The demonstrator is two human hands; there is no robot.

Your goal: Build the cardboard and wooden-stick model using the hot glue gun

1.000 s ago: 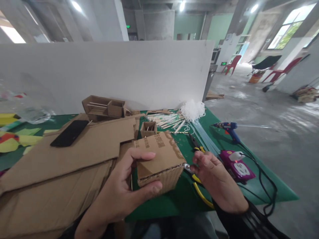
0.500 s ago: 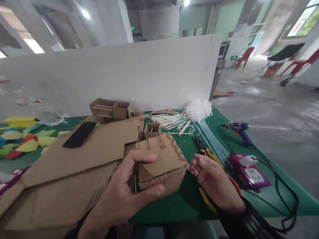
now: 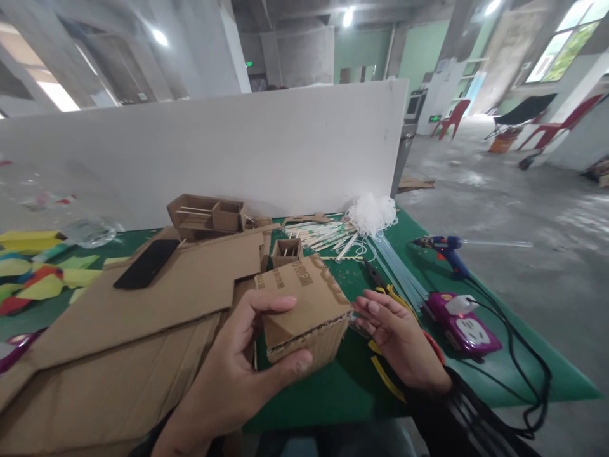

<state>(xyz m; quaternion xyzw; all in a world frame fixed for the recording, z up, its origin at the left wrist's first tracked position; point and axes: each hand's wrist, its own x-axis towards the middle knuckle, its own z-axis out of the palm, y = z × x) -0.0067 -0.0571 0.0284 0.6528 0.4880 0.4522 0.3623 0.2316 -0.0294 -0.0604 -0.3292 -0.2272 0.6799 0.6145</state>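
A cardboard box (image 3: 309, 311) with printed marks on top is gripped in my left hand (image 3: 238, 362), fingers on its upper face and thumb on the near side. My right hand (image 3: 394, 336) is beside the box's right corner, its thumb and fingertips pinched together. Whatever the fingertips hold is too small to make out. Pliers with yellow and red handles (image 3: 387, 379) lie on the green table, partly hidden by my right hand.
A glue gun (image 3: 445, 247) and purple power strip (image 3: 464, 327) are at right. Clear glue sticks (image 3: 397, 266), wooden sticks (image 3: 316, 235) and small cardboard boxes (image 3: 207, 212) lie behind. Cardboard sheets (image 3: 137, 355), a black phone (image 3: 147, 263) and a plastic bottle (image 3: 90, 228) are left.
The camera view has shifted slightly. My left hand keeps its grip on the box, and my right hand stays close to the box's corner, fingers slightly moved.
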